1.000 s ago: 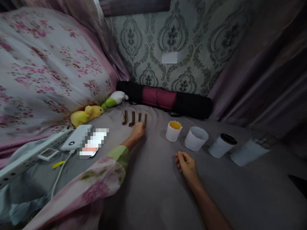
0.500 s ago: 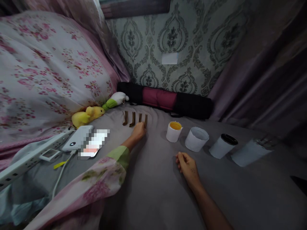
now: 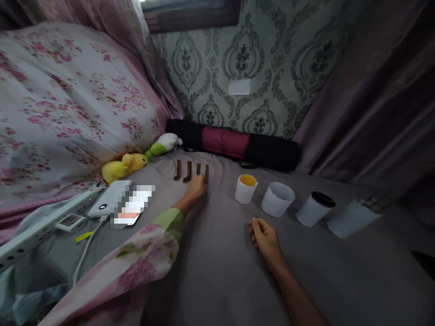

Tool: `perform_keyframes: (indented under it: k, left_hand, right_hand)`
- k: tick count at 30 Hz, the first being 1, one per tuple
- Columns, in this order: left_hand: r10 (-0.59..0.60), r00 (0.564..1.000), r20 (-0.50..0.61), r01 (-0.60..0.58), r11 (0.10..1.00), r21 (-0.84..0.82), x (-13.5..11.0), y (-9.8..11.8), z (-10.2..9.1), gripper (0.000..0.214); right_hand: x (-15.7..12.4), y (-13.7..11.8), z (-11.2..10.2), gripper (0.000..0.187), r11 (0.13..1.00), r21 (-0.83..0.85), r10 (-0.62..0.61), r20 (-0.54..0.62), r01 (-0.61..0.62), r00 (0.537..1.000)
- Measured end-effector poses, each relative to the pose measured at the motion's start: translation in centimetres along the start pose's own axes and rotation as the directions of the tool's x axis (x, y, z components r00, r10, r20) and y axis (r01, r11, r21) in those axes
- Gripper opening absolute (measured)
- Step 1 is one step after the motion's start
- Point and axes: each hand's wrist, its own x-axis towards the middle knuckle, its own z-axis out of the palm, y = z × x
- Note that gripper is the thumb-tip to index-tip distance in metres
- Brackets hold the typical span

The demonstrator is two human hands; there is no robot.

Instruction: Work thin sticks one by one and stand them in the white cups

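Observation:
My left hand (image 3: 196,189) reaches forward across the grey bed sheet (image 3: 217,271), its fingers closed at the rightmost of several small brown sticks (image 3: 206,173) that lie in a row; I cannot tell whether they grip it. Two more sticks (image 3: 186,172) lie to the left of the hand. My right hand (image 3: 264,237) rests on the sheet with its fingers curled in and nothing visible in them. Ahead of it stand a white cup with yellow contents (image 3: 245,188) and an empty white cup (image 3: 277,198).
Further right are a white cup with a dark top (image 3: 314,208) and a pale container lying on its side (image 3: 353,217). A black and maroon roll (image 3: 234,145) lies along the wall. Yellow (image 3: 123,165) and green-white (image 3: 163,142) plush toys, a power bank (image 3: 107,199) and a power strip (image 3: 41,226) sit at the left.
The view has drifted slightly. Both hands stay almost where they were, the left still at the rightmost stick.

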Motion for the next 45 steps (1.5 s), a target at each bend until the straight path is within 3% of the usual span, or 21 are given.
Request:
perform_keyframes:
  k: [6,11,15,22,27,32,45]
  left_hand:
    - [-0.038,0.999,-0.018,0.035,0.99,-0.139,0.1,0.8,-0.5,0.021]
    - [-0.12,0.991,0.056,0.132,0.925,-0.357,0.2,1.6,-0.7,0.015]
    - [-0.17,0.97,0.173,0.239,0.787,-0.568,-0.2,2.1,0.1,0.013]
    - [-0.185,0.932,0.311,0.362,0.446,-0.818,-1.5,2.6,1.0,0.005]
    - [-0.136,0.92,0.367,0.39,0.235,-0.89,-3.2,3.0,0.9,0.005]
    - [-0.08,0.909,0.408,0.414,0.09,-0.906,-4.9,3.4,1.2,0.008]
    - [0.001,0.895,0.447,0.445,-0.095,-0.891,-9.2,5.2,1.2,0.014]
  right_hand:
    - [0.0,-0.1,0.0,0.038,1.0,-0.012,-0.011,0.003,0.011,1.0]
    - [-0.2,-0.2,-0.2,0.038,1.0,-0.01,-0.024,0.014,0.024,1.0]
    - [0.0,0.0,-0.1,0.038,1.0,-0.015,-0.025,0.019,0.025,1.0]
    - [0.0,0.0,-0.1,0.038,0.999,-0.004,-0.048,0.014,0.049,0.999]
    - [-0.3,-0.2,-0.1,0.04,0.999,-0.017,-0.031,0.028,0.031,0.999]
    - [-0.3,0.0,0.0,0.04,0.999,-0.027,-0.045,0.018,0.046,0.999]
    - [-0.5,-0.2,0.1,0.038,0.996,-0.045,-0.071,0.006,0.071,0.997]
